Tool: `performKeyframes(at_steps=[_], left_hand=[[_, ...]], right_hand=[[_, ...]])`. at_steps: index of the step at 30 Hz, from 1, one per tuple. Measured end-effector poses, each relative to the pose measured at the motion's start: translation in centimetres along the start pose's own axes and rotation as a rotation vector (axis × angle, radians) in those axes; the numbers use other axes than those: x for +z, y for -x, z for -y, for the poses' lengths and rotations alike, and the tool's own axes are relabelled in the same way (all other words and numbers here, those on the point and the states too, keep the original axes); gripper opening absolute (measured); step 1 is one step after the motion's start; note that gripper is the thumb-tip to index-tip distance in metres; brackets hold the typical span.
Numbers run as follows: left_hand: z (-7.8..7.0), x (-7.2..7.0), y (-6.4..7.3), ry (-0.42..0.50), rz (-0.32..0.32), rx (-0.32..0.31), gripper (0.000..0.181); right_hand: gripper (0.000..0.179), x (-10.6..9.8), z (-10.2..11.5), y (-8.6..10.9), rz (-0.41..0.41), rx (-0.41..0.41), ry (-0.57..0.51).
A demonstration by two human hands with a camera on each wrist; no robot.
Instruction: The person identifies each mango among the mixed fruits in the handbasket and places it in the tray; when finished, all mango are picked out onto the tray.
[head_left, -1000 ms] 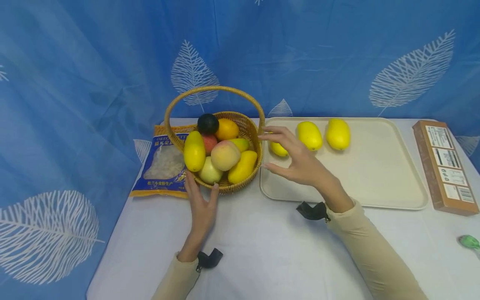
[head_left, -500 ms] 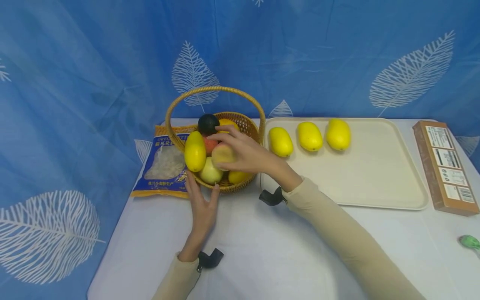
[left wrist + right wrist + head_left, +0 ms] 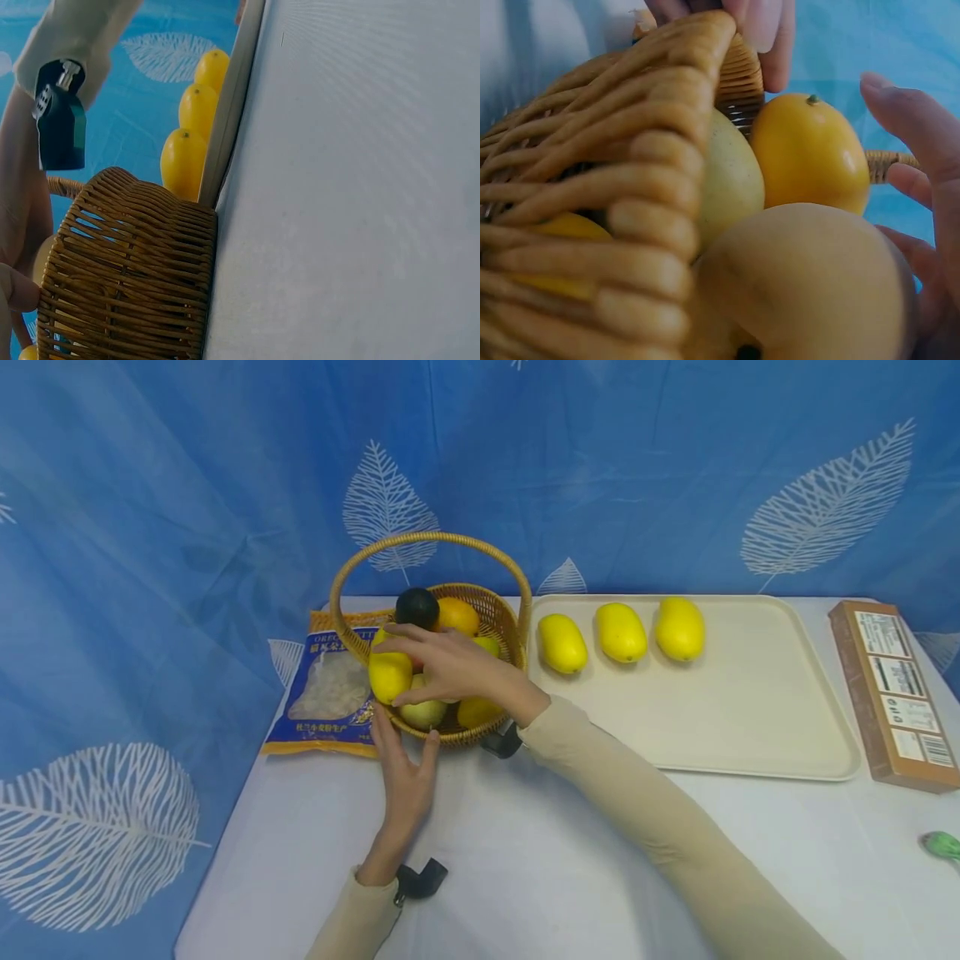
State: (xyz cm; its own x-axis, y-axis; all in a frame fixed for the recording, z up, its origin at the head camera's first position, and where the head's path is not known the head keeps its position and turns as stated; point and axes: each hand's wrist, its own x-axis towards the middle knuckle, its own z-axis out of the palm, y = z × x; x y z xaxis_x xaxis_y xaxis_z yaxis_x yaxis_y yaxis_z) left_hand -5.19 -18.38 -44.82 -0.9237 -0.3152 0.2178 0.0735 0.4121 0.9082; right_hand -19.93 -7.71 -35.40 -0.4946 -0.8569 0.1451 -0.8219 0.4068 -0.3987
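Note:
A wicker basket (image 3: 491, 602) full of fruit stands on the white-covered table. My left hand (image 3: 405, 785) rests with thumb and fingers spread against the basket's near side, the fingertips at the rim. My right hand (image 3: 465, 670) reaches over the fruit, its fingers around a yellow mango (image 3: 390, 681) at the basket's left. In the right wrist view, a gap shows between the mango (image 3: 810, 157) and the hand. Beneath the right palm lies a peach (image 3: 817, 277), hidden in the head view. Beside the mango sits a pale green round fruit (image 3: 426, 714).
Right of the basket, a cream tray (image 3: 750, 718) holds three yellow mangoes (image 3: 622, 633) in a row. A blue pasta bag (image 3: 330, 689) lies left of the basket. A brown box (image 3: 892, 693) and a small green thing (image 3: 941, 843) are at far right. The basket handle (image 3: 431, 537) arches above.
My right hand has moved left from beside the tray's nearest mango, across the peach, to the mango at the basket's left. The left hand has stayed at the basket.

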Motion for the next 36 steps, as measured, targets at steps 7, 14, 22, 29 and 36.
performKeyframes(at_steps=[7,14,22,29,36], left_hand=[[0.0,-0.1,0.0,-0.013,0.001,-0.003,0.089],[-0.1,0.0,0.1,-0.014,-0.005,0.015,0.088],[0.0,0.0,0.1,-0.01,-0.003,0.004,0.088],[-0.1,0.1,0.1,-0.018,-0.015,0.037,0.089],[-0.2,0.1,0.2,-0.034,-0.018,0.024,0.089]], right_hand=[[0.077,0.5,-0.1,-0.8,0.075,-0.018,0.039],[0.078,0.7,0.0,-1.1,0.092,-0.029,0.13],[0.078,1.1,0.4,-1.4,0.077,0.014,0.189],[0.071,1.0,0.5,-1.4,0.042,0.033,0.142],[0.07,0.9,0.5,-1.0,0.016,0.019,0.081]])
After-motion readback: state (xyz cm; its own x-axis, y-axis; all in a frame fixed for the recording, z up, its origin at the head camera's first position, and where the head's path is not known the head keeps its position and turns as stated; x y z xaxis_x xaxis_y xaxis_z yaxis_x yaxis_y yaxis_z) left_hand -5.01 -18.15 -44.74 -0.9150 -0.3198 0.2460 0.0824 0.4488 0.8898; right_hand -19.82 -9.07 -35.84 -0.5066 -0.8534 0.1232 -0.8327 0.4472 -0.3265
